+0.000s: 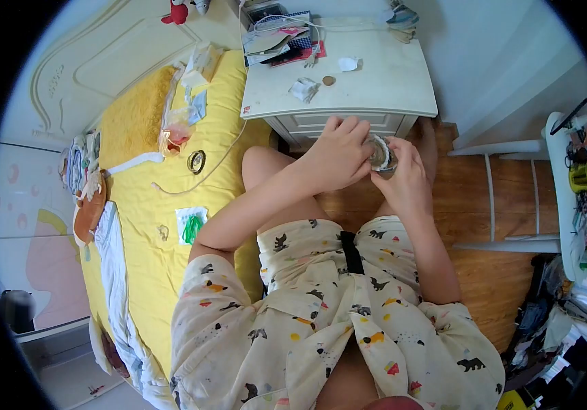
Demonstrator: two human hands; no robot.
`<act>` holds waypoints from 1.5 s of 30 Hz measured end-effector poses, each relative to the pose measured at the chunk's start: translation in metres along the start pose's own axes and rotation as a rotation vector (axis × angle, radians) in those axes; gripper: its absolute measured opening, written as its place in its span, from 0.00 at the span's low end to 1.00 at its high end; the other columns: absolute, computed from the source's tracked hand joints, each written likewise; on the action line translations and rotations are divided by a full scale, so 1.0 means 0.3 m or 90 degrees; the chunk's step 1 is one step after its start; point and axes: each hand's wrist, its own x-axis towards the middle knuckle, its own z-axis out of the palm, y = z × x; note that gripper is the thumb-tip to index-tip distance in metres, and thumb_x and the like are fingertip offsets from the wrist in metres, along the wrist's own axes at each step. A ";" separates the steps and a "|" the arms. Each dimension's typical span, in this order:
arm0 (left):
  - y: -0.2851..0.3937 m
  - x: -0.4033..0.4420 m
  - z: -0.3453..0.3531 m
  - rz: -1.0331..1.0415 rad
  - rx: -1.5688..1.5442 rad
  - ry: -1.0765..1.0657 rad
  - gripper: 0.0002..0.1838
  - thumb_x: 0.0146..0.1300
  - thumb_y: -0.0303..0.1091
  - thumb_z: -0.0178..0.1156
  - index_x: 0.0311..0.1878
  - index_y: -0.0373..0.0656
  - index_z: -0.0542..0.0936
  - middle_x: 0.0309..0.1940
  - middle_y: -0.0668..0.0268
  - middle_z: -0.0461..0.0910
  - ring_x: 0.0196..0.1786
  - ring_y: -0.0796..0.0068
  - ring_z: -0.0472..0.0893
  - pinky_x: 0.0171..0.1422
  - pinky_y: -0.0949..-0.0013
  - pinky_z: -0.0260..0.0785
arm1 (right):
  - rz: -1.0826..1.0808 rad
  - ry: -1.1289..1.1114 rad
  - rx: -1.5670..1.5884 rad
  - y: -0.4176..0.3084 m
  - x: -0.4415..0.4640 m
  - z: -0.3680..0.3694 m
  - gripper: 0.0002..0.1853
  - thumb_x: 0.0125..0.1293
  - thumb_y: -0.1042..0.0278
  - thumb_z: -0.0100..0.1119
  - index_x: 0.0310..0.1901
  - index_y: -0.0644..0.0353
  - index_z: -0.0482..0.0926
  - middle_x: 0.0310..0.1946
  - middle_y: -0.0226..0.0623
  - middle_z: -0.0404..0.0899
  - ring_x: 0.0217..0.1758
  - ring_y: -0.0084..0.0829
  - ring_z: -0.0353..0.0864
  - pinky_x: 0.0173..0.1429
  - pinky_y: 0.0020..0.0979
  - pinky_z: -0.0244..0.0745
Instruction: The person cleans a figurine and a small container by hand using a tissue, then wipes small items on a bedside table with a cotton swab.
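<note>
Both hands meet in front of my knees, around a small round grey object with a whitish ridged rim (380, 153). Its kind is hard to make out, since fingers cover much of it. My left hand (342, 154) has curled fingers closed on its left side. My right hand (408, 179) grips the right side between thumb and fingers. Just beyond the hands stands a white nightstand (375, 96), with crumpled white paper (303, 89), a small brown round thing (328, 80) and a white scrap (349, 64) on top.
Left of me is a bed with a yellow sheet (143, 239). On it lie a dark ring-shaped item (196, 162), a packet with something green (191, 225) and a tissue pack (202, 63). A white cable (219, 164) crosses the bed. At right stands a white table (566, 246).
</note>
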 end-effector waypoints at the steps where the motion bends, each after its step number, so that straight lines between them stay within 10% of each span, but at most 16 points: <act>1: 0.003 -0.001 0.009 -0.008 -0.002 0.005 0.10 0.58 0.39 0.59 0.38 0.44 0.82 0.44 0.60 0.70 0.50 0.61 0.69 0.52 0.58 0.59 | -0.004 -0.002 -0.009 -0.006 0.002 -0.004 0.33 0.46 0.75 0.73 0.53 0.60 0.66 0.44 0.48 0.77 0.51 0.52 0.75 0.53 0.46 0.72; 29: 0.056 -0.006 0.178 -0.399 -0.193 0.158 0.04 0.55 0.32 0.65 0.33 0.49 0.88 0.33 0.63 0.77 0.46 0.61 0.76 0.48 0.57 0.54 | -0.153 0.076 -0.031 0.111 0.000 0.101 0.33 0.48 0.80 0.70 0.56 0.64 0.66 0.61 0.49 0.72 0.58 0.50 0.72 0.60 0.42 0.71; 38: 0.020 -0.010 0.238 -0.623 -0.533 0.216 0.08 0.55 0.35 0.67 0.36 0.45 0.89 0.27 0.61 0.85 0.27 0.70 0.80 0.42 0.67 0.63 | -0.241 0.073 -0.060 0.149 0.036 0.120 0.29 0.48 0.79 0.68 0.53 0.62 0.69 0.62 0.46 0.72 0.56 0.47 0.74 0.58 0.42 0.73; 45: -0.095 -0.074 0.363 -0.488 -0.726 0.207 0.08 0.62 0.29 0.62 0.41 0.40 0.87 0.34 0.65 0.87 0.35 0.76 0.82 0.47 0.74 0.70 | -0.346 -0.035 -0.202 0.133 0.126 0.110 0.21 0.55 0.73 0.58 0.53 0.64 0.72 0.50 0.46 0.78 0.48 0.42 0.75 0.52 0.37 0.75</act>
